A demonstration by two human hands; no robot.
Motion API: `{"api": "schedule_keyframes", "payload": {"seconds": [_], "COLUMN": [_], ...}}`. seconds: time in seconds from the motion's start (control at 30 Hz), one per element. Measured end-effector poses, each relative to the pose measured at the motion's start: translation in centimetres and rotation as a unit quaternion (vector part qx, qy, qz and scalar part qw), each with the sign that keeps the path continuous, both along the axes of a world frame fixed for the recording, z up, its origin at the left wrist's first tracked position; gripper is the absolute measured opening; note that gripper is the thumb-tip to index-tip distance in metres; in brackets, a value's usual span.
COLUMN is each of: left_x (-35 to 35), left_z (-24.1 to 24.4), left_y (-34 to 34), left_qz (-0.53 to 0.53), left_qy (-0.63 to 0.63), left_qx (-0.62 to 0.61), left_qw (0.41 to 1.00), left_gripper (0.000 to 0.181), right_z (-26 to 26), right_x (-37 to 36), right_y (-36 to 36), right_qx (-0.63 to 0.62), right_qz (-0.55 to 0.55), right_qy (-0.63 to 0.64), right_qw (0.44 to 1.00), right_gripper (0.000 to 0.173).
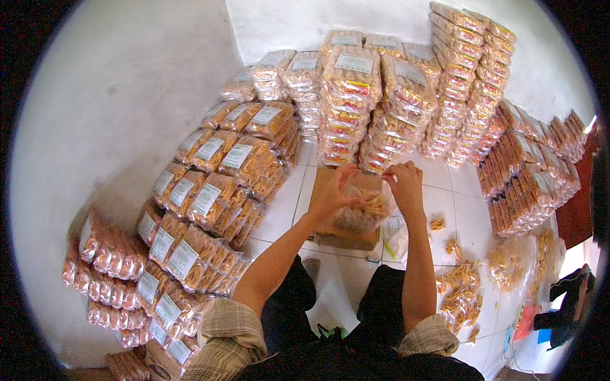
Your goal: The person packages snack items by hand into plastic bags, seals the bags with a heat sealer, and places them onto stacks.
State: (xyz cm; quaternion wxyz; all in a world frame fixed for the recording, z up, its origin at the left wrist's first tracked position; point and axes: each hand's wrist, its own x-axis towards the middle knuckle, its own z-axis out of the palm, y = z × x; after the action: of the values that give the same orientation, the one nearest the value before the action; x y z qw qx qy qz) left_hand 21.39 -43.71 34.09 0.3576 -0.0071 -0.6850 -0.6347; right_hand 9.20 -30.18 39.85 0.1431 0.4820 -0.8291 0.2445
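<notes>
A clear plastic bag of brown stick snacks (371, 204) rests on a cardboard box (347, 239) between my knees. At the bag's upper left is my left hand (337, 190), blurred, its fingers apart and its thumb close to the plastic. My right hand (405, 183) is raised at the bag's upper right, thumb and fingertips drawn together. Whether thin clear film lies between those fingertips cannot be made out. Beside the box, under my right forearm, lie printed plastic packaging pieces (394, 228), partly hidden.
Labelled snack packs (207, 200) are stacked along the left wall. Tall piles of bagged snacks (350, 90) stand ahead, with darker packs (524, 176) at right. Small filled sachets (460, 295) lie on the white tiles near a large clear bag (512, 259).
</notes>
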Motion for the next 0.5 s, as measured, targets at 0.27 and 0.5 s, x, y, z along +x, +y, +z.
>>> {"api": "schedule_keyframes", "payload": {"seconds": [0.27,0.5], "left_x": [-0.6,-1.1], "left_z": [-2.5,-1.3], "left_y": [-0.9,-0.3], "left_qz": [-0.004,0.020], "left_qy": [-0.093,-0.094], "left_qx": [-0.115,-0.170], "left_qw": [0.989,0.981], "left_gripper": [0.076,0.072], "right_z": [1.8,0.3], "right_x": [0.4,-0.5], "right_y": [1.0,-2.0], "right_qx": [-0.106,0.130], "right_qz": [0.105,0.184], "right_qy": [-0.125,-0.213], "right_qw": [0.981,0.951], "right_gripper": [0.011,0.016]}}
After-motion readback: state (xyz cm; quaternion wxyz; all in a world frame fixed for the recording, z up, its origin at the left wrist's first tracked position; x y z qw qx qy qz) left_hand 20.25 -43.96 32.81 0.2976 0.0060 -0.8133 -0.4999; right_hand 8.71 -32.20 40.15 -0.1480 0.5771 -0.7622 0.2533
